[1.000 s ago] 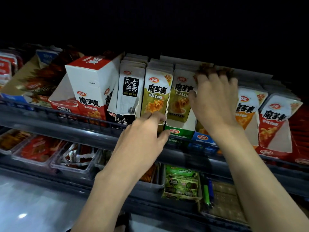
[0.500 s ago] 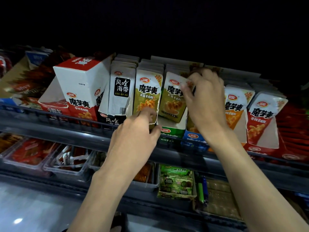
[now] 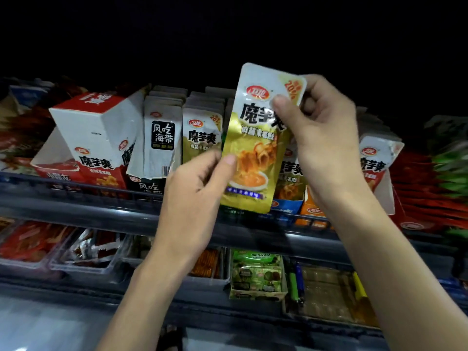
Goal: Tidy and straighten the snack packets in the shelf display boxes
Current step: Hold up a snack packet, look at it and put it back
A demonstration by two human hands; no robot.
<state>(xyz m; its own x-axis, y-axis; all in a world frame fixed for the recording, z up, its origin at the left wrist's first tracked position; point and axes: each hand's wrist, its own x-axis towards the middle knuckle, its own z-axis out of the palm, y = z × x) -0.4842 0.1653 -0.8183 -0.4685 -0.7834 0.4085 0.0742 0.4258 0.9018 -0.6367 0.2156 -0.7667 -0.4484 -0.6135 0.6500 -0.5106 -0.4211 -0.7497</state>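
Gold-and-white packet (image 3: pixel 255 145) reading "魔芋爽", "20%" at its corner, pinched by right hand (image 3: pixel 321 138) and left hand (image 3: pixel 195 196).

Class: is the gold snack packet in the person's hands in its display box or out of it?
Out: both hands hold the gold packet raised before the shelf boxes.

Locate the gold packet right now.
Head view, centre: the gold packet is held upright before the shelf boxes, right hand pinching its top, left hand its left edge.
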